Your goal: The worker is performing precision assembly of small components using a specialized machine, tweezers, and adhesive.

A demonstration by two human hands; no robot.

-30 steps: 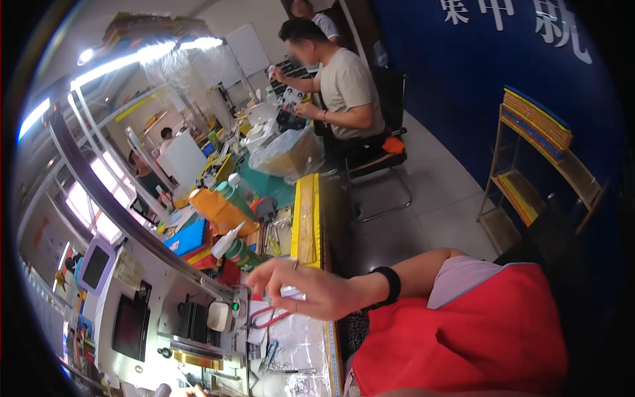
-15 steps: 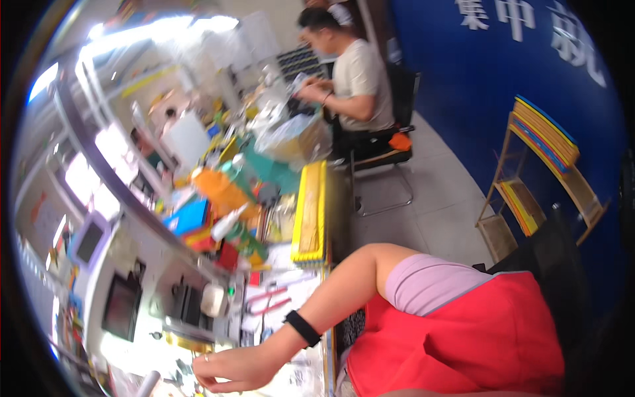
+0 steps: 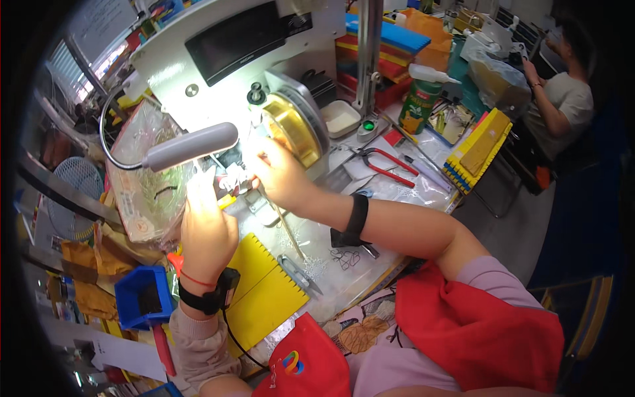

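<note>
Under the lit grey lamp (image 3: 192, 145), both hands meet at a small metal fixture (image 3: 233, 177) on the bench machine. My left hand (image 3: 208, 231) reaches up to it from below, fingers pressed together. My right hand (image 3: 283, 177) comes from the right, thumb and fingers bent in a pinch at the fixture. Glare and the fingers hide whatever small thing they hold. Just beyond my right hand is a round gold spool (image 3: 291, 129) on the machine. Each wrist wears a black band.
A yellow toothed board (image 3: 248, 291) lies by my left forearm, with a grey-handled tool (image 3: 299, 274) beside it. Red-handled pliers (image 3: 390, 169) rest at right. A blue bin (image 3: 142, 298) stands left, a green canister (image 3: 420, 99) at back. Another person (image 3: 562, 99) sits far right.
The view has swung left and down onto the bench. My left hand has come into view, and my right hand is now up at the machine's fixture.
</note>
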